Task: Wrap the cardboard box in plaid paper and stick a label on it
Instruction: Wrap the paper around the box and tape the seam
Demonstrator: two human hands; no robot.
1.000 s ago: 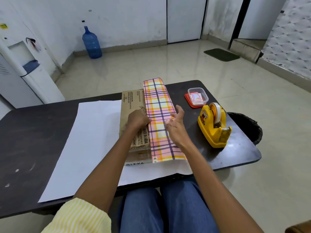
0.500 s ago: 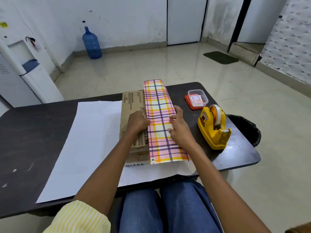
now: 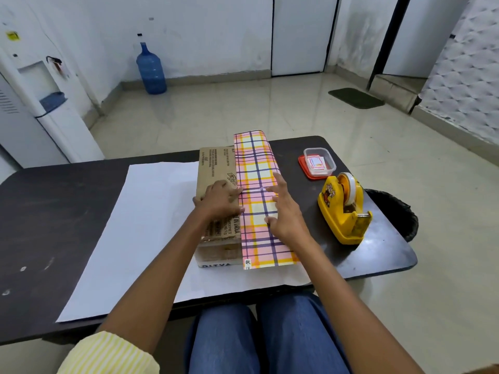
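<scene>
Two flat, spread hands rest on a long, shallow cardboard box (image 3: pixel 216 168) in the middle of a dark, scuffed table (image 3: pixel 54 211). The box is plain brown board with black print on top and a taped near end. A glossy flap of plaid paper (image 3: pixel 259 168), checked in pink, yellow and cream with dark blue lines, is folded up from the right and covers the right half of the box top, bulging softly at its far end. A wide white sheet (image 3: pixel 145 225) lies smooth under the box and reaches out to the left.

The left hand (image 3: pixel 220 197) lies palm down on the bare cardboard, its fingers straight and close together, their tips at the edge of the plaid flap. The right hand (image 3: pixel 286 211) lies palm down on the plaid, fingers straight and fanned apart, holding nothing.

The box's long axis runs away from the person, from the near table edge toward the far edge, and the plaid strip runs the same way.

Right of the box stand a yellow plastic tape dispenser (image 3: pixel 343 211) and a clear tub (image 3: pixel 320 160) on a red lid.
</scene>
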